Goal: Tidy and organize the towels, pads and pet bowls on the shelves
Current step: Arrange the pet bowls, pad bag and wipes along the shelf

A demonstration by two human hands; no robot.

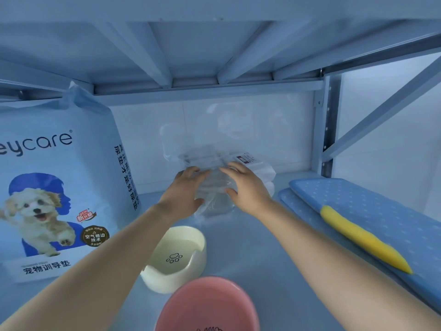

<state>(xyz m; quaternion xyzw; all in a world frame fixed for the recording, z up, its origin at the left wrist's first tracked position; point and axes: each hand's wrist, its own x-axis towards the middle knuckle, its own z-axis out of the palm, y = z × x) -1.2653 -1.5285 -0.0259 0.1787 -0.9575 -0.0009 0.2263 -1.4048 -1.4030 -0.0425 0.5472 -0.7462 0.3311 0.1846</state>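
Note:
Both my hands are on a clear plastic packet of white towels (257, 168) lying at the back of the shelf. My left hand (186, 187) rests against its left side with fingers nearly straight. My right hand (243, 185) lies over its top and right side, fingers spread, thumb pressing the crinkled wrap. A cream pet bowl (176, 259) with a paw print stands on the shelf in front, under my left forearm. A pink bowl (207, 306) sits nearest to me. A large blue pack of pet training pads (59, 177) stands upright at the left.
Two blue dotted pads (372, 211) are stacked at the right with a yellow strip (362, 237) lying on top. The blue shelf board (250, 247) runs under everything. A metal upright and diagonal brace (381, 108) stand at the right; the upper shelf (191, 56) hangs close overhead.

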